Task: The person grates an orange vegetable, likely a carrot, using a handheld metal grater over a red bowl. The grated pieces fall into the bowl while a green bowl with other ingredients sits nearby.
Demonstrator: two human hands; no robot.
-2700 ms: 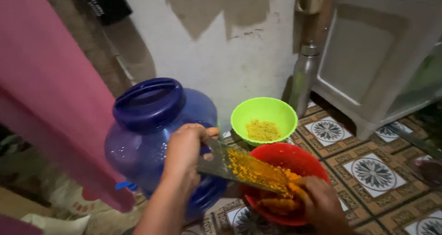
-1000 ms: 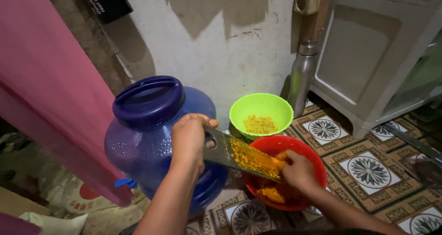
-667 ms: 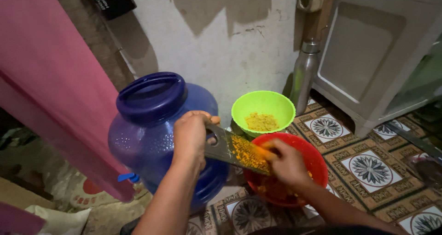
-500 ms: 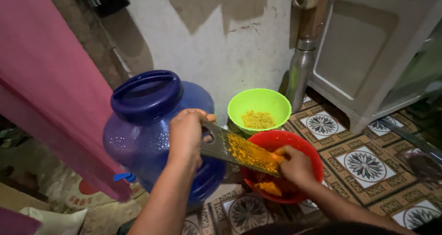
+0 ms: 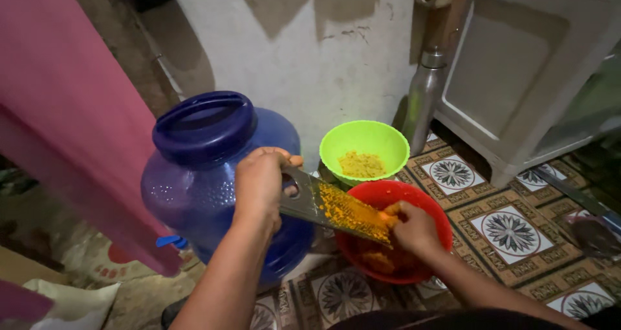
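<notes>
Compared with half a second ago, your right hand [image 5: 414, 226] is sitting a little lower along the grater [image 5: 333, 208], near its bottom end over the red bowl [image 5: 436, 217], while your left hand [image 5: 260, 182] is keeping the same grip at the top. Your left fingers [image 5: 284, 157] are clenching around the grater's upper end, holding it slanted from the centre of the frame down toward the lower right. Your right fingers are curling tightly and pressing an orange-yellow piece [image 5: 388, 219] against the coated metal face. Grated orange pulp [image 5: 378, 262] is lying in the red bowl. A green bowl [image 5: 388, 136] is standing just behind it, and a blue water jug [image 5: 200, 175] is filling the centre left.
</notes>
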